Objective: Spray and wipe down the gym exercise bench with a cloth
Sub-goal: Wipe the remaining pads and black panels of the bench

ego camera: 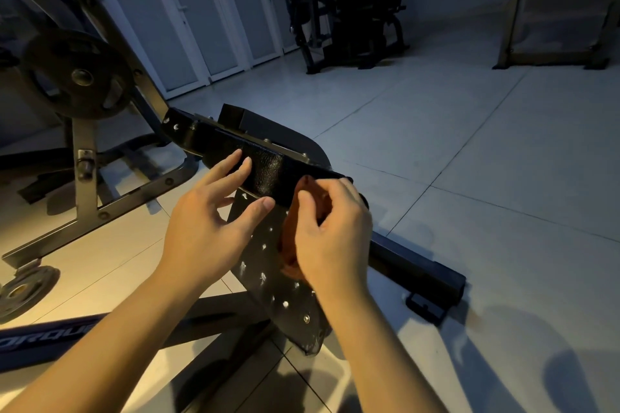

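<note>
Head view: 1 bench (268,168); left hand (208,221), grip spread, fingertips (247,162) touching it; right hand (332,231), grip pinching 1 orange cloth (288,245).

Only 1 piece of lettering is legible.

Blue frame bar (50,340), bottom left, low by the floor: pale outlined capitals in a slanted face, running along the bar's length. Reads "ORQU". The O sits at the left edge of view, so anything ahead of it is cut off. The forearm behind the left hand (208,228) crosses the bar and covers whatever follows the U.

Weight plate (79,75) on the rack, upper left: face too dark to read.

Smaller plate (23,292) on the floor, lower left: same, too dim.

Far machine (349,10) at the back wall: too distant and dark for any label.
</note>
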